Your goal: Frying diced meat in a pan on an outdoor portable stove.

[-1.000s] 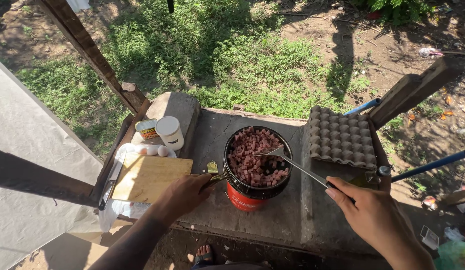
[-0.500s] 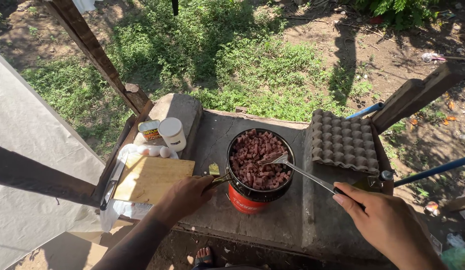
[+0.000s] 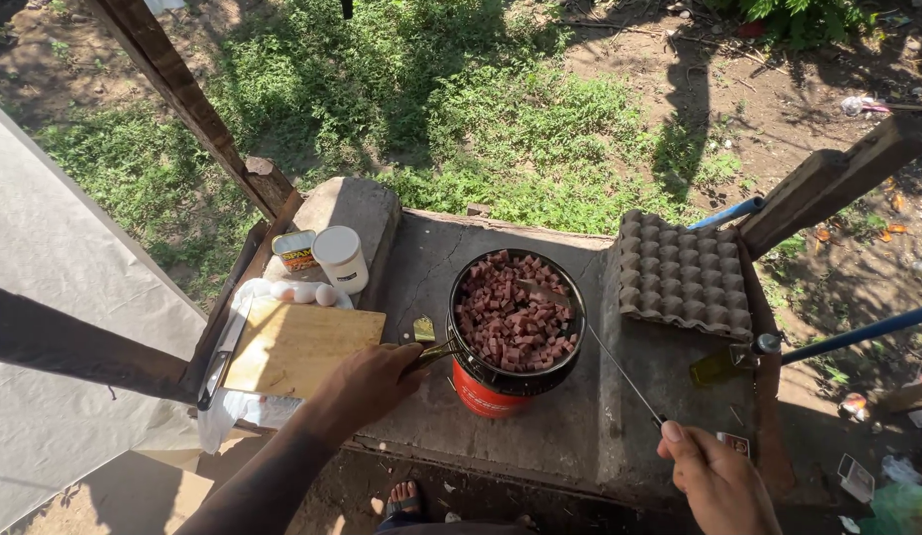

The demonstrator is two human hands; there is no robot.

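A black pan (image 3: pixel 461 342) full of pink diced meat (image 3: pixel 510 317) sits on a red stove can (image 3: pixel 481 396) on the concrete slab. My left hand (image 3: pixel 367 381) grips the pan handle (image 3: pixel 431 355) at the pan's left side. At the lower right, my right hand (image 3: pixel 713 481) holds the end of a long metal fork (image 3: pixel 599 352). The fork's head rests in the meat near the pan's far right side.
A wooden cutting board (image 3: pixel 300 349) with a knife (image 3: pixel 221 359) and eggs (image 3: pixel 304 293) lies left of the pan. Behind it stand a white jar (image 3: pixel 340 260) and an open tin (image 3: pixel 295 251). A grey egg tray (image 3: pixel 684 274) and an oil bottle (image 3: pixel 723 364) are at the right.
My right hand has drawn back toward me and lower, tilting the fork steeper. The fork head has slid toward the far right of the pan. My left hand stays on the handle.
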